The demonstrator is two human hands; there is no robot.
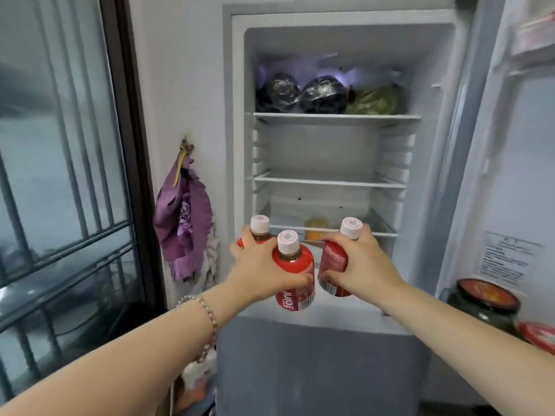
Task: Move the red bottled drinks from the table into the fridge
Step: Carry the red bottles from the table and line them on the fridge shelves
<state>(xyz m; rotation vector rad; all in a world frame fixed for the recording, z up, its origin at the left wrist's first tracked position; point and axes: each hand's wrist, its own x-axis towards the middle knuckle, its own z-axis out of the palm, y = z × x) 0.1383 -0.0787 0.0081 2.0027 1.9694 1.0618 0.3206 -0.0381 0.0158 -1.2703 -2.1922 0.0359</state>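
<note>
I stand in front of the open fridge (pixel 330 181). My left hand (pixel 258 265) grips two red bottled drinks with white caps: one in front (pixel 295 274) and one behind it (pixel 260 231), mostly hidden by my fingers. My right hand (pixel 363 262) grips a third red bottle (pixel 333 262), tilted slightly left. All three bottles hover at the fridge's lower front edge, just below the bottom glass shelf (pixel 336 232). The two shelves above it, middle (pixel 330 181) and upper (pixel 336 117), show at the opening.
Dark wrapped bundles (pixel 303 93) and a green bag (pixel 375 102) fill the top shelf. An orange item (pixel 315 231) sits low inside. The open door (pixel 510 175) on the right holds a dark jar with a red lid (pixel 486 301). A purple cloth (pixel 183 223) hangs left.
</note>
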